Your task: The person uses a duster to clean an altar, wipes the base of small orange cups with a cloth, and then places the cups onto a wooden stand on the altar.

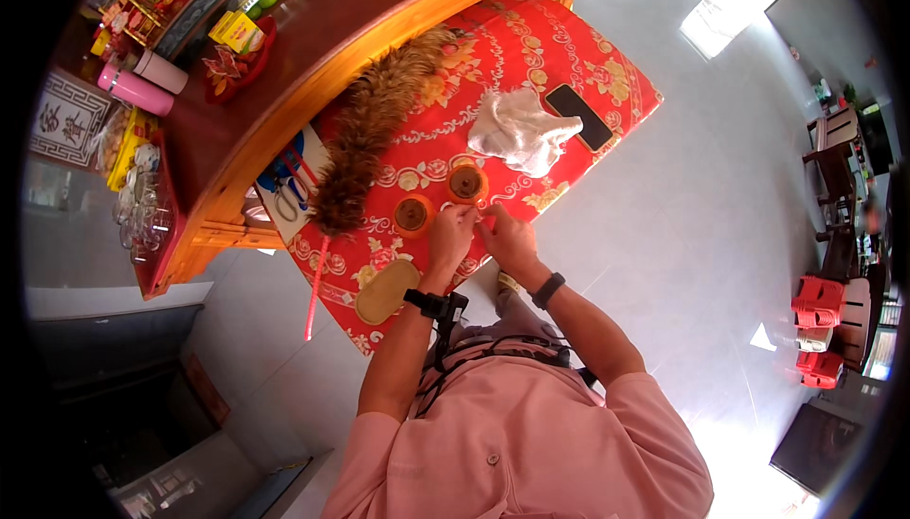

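My left hand (453,229) and my right hand (510,236) meet over the near edge of a table with a red floral tablecloth (426,156). Their fingertips are pinched close together, and something small and pale may be between them; it is too small to tell. Just beyond my fingers stands a round orange cup-like object (467,182) with a brown top. A second, similar orange object (413,215) sits to its left. Left of my left wrist lies an oval tan tray or lid (387,291). A crumpled white cloth (522,131) rests farther back, against a black smartphone (579,117).
A brown feather duster (377,121) with a pink handle (317,288) lies along the table's left side, near scissors (288,202). A raised wooden altar-like counter (298,57) overhangs there, bearing pink bottles (135,89), a red dish (245,75) and glasses (153,210). Red stools (817,302) stand far right.
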`<state>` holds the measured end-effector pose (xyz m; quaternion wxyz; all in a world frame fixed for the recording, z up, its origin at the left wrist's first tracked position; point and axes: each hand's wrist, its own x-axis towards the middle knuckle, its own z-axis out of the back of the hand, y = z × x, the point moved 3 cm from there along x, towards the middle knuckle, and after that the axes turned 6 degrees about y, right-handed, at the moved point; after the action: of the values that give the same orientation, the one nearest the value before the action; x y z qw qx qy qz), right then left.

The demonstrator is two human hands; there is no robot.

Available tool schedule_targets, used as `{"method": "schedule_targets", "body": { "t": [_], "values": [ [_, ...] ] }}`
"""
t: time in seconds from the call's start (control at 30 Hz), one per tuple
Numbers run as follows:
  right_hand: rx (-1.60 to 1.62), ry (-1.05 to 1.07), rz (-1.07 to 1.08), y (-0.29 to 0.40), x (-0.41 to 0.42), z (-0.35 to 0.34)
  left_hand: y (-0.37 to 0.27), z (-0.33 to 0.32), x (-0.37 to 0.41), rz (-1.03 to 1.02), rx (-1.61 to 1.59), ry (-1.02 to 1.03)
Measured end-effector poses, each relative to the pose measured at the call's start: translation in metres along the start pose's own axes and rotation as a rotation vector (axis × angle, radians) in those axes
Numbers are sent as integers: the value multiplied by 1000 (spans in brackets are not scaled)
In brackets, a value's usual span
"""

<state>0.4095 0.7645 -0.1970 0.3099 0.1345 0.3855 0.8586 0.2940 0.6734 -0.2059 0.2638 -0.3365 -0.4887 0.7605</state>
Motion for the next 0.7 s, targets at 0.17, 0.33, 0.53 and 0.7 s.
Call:
{"method": "schedule_targets", "body": {
  "t": [0.17, 0.33, 0.53, 0.7],
  "values": [
    [196, 54, -157, -15, 8, 0, 5, 0, 3, 41, -19, 46],
    [341, 134, -246, -21, 14, 2, 0, 4, 1, 84, 99, 69],
    [482, 84, -298, -20, 14, 4, 13, 7, 0, -43, 176, 33],
    [885, 386, -425, -24, 9, 20, 0, 11, -15, -33, 176, 229]
  ]
}}
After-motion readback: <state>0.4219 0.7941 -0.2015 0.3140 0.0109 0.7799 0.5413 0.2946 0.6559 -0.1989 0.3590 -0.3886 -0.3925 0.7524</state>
